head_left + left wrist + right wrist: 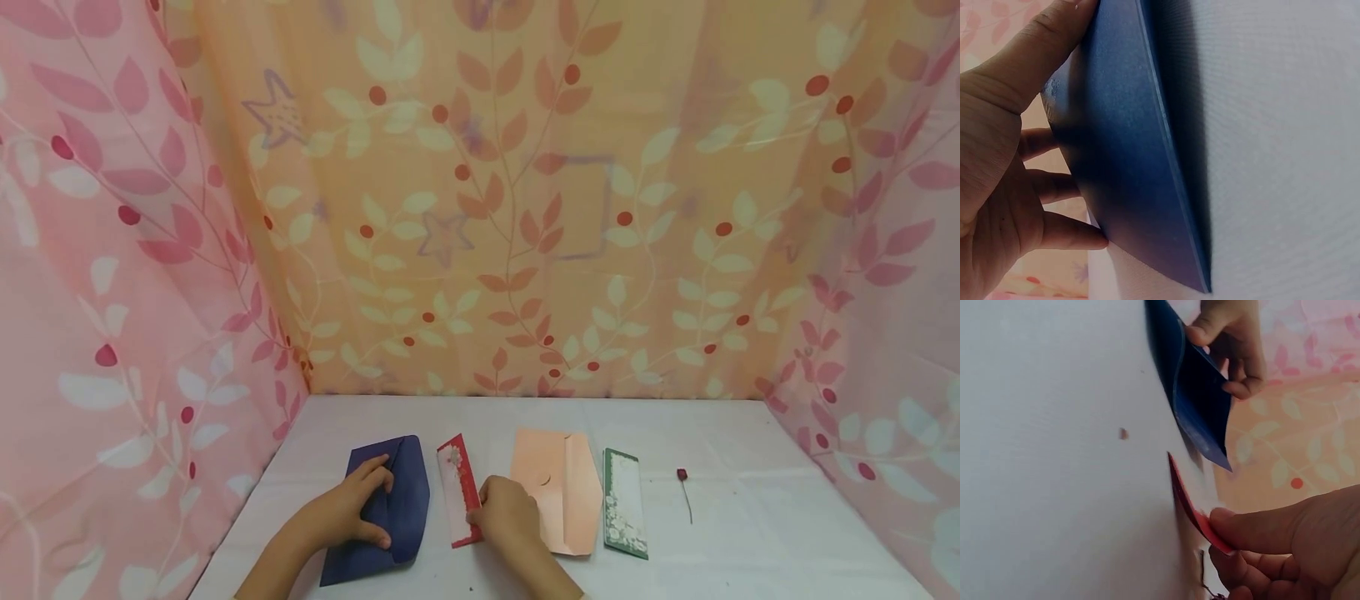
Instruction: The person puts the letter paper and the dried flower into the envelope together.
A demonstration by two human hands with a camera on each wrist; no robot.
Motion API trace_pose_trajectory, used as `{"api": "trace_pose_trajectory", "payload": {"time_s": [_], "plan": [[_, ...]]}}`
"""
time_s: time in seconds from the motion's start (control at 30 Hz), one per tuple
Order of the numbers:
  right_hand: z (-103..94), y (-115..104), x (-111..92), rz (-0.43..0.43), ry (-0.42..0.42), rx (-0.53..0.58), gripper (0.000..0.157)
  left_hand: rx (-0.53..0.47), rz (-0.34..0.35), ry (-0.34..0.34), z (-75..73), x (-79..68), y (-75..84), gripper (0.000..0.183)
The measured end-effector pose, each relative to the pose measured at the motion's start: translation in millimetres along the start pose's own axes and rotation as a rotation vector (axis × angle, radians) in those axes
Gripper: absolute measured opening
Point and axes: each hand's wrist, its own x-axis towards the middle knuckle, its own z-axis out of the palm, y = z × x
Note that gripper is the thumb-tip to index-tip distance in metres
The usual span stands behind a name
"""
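A dark blue envelope (408, 508), its flap unfolded to the right, lies on the left part of the table. My left hand (348, 504) rests over it, thumb and fingertips spread apart and touching the paper. In the right wrist view the blue envelope (1200, 403) gapes at its mouth. Just right of it is a red card (454, 475) with a white floral panel. Thumb and fingers of my right hand (510, 517) pinch the card's right edge. Seen from the right wrist, the card (1188, 506) is tilted and slightly bowed.
A peach envelope (551, 508) with its flap unfolded lies to the right of my right hand. Beyond it are a green-bordered floral card (624, 500) and a small dark red flower (682, 474) on a thin stem. Patterned curtains (510, 250) enclose the white table.
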Motion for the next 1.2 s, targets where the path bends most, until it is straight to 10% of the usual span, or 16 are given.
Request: {"api": "trace_pose_trajectory", "payload": {"time_s": [0.73, 1.2], "plan": [[-17.3, 3.6, 8.3, 0.083, -0.350, 0.494, 0.013, 0.007, -0.001, -0.001, 0.0, -0.2, 2.2, 0.071], [-22.7, -1.5, 8.8, -0.015, -0.308, 0.527, 0.028, 0.006, -0.002, -0.028, 1.4, 0.7, 3.2, 0.071]]}}
